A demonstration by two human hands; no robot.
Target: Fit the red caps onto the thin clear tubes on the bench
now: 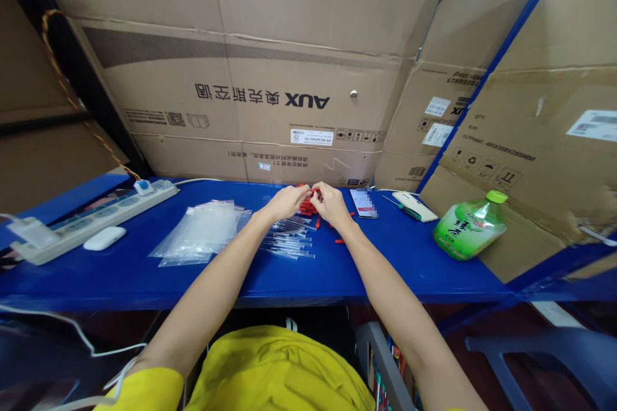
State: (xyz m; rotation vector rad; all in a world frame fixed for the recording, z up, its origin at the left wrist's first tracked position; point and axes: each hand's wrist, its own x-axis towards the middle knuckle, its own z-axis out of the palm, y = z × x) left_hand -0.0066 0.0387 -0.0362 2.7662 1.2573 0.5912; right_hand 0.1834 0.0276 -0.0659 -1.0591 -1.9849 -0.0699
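Note:
My left hand [287,201] and my right hand [329,203] meet over a small heap of red caps [307,207] at the back of the blue shelf [144,273]. Both hands have their fingers pinched together on small red pieces; what exactly each holds is too small to make out. Just in front of the hands lie several clear plastic tubes [289,241] in a loose row. A few stray red caps [339,241] lie to the right of the tubes.
A stack of clear zip bags [200,231] lies left of the tubes. Further left are a white power strip [91,218] and a white mouse [104,238]. A phone [364,203], a white device [414,205] and a green bottle [470,226] lie right. Cardboard boxes [270,96] stand behind.

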